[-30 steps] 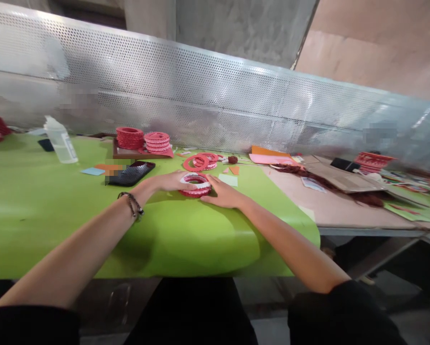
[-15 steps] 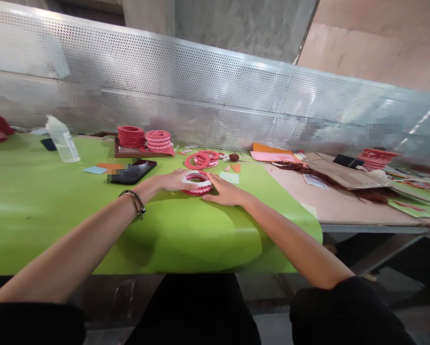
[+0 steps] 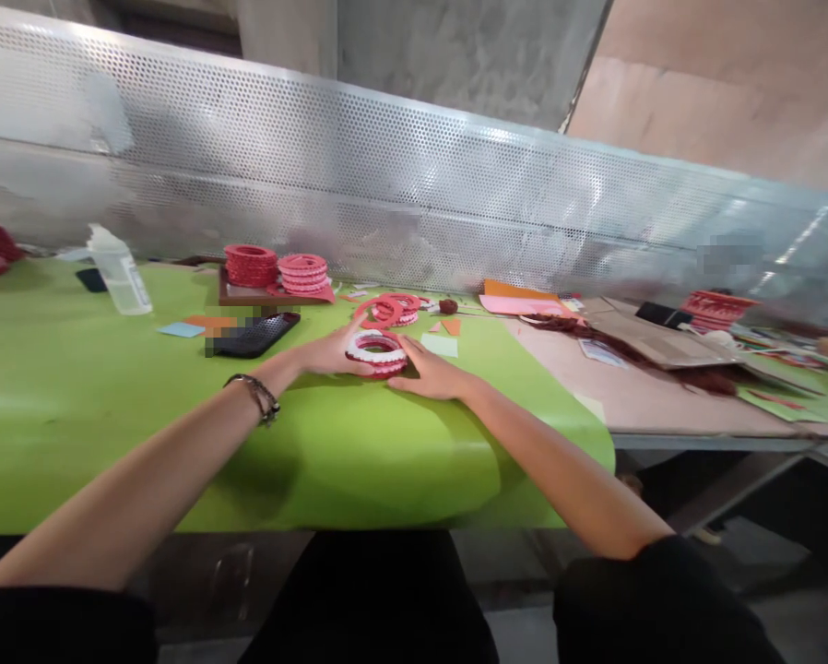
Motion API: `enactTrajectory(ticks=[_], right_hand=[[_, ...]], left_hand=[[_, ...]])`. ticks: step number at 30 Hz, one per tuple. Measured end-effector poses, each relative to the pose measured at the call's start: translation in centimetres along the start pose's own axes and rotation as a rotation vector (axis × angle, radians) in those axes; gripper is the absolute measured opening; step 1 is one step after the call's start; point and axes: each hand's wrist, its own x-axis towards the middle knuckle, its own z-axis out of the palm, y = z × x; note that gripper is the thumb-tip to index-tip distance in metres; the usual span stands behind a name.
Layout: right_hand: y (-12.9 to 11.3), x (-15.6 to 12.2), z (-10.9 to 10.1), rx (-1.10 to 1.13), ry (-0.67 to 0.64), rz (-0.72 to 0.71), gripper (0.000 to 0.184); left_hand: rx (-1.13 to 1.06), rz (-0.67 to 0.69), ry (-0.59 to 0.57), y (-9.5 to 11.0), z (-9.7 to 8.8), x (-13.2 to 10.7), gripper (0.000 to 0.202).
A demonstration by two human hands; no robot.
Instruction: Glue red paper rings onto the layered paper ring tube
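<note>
A small stack of red and pink rings with a white ring on top (image 3: pixel 378 367) lies on the green sheet in front of me. My left hand (image 3: pixel 332 353) cups its left side, thumb along the near edge and fingers toward the back. On the opposite side, my right hand (image 3: pixel 433 371) is pressed to the stack, thumb low at the front. Just behind lie loose flat red rings (image 3: pixel 386 312) and a pink-and-white ring stack, partly hidden by my left fingers.
A clear glue bottle (image 3: pixel 120 272) stands at left. A black phone (image 3: pixel 258 334) lies nearer, before a brown tray (image 3: pixel 248 299) carrying red ring stacks (image 3: pixel 251 266). Paper scraps (image 3: pixel 440 345) lie right of the rings. Cardboard (image 3: pixel 653 337) and brown yarn (image 3: pixel 704 378) lie farther right. Perforated metal (image 3: pixel 414 157) lines the back.
My left fingers have lifted and spread slightly at the back of the stack, baring more of the white top ring. My right hand stays at the right side. The view shifts slightly.
</note>
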Motion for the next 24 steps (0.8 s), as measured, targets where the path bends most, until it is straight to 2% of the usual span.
enactTrajectory(ticks=[3,7,11,14,18,21,24], right_hand=[[0.5,1.2,-2.0,0.009,0.039,0.035,0.058],[1.9,5.2,-4.1,-0.037,0.145,0.057,0.042],[2.7,9.5,-2.7,-0.096,0.142,0.064,0.024],[2.9,11.2,-1.3,-0.127,0.141,0.123,0.027],[2.9,10.4,-1.9,-0.155,0.195,0.128,0.018],[2.7,7.8,-3.7,-0.17,0.253,0.078,0.019],[2.0,4.6,-5.0,-0.195,0.331,0.016,0.031]], left_hand=[[0.005,-0.034,0.011,0.3,-0.2,-0.2,0.125],[-0.005,-0.041,0.003,0.3,-0.7,-0.3,0.131],[-0.012,-0.038,0.011,-0.4,-0.5,-0.3,0.135],[-0.018,-0.01,0.022,-0.7,-0.3,-0.2,0.139],[-0.008,0.051,0.079,-0.4,-0.2,-0.1,0.137],[0.002,0.056,0.134,-0.2,-0.2,-0.1,0.137],[0.006,0.042,0.181,-0.5,0.0,0.0,0.138]])
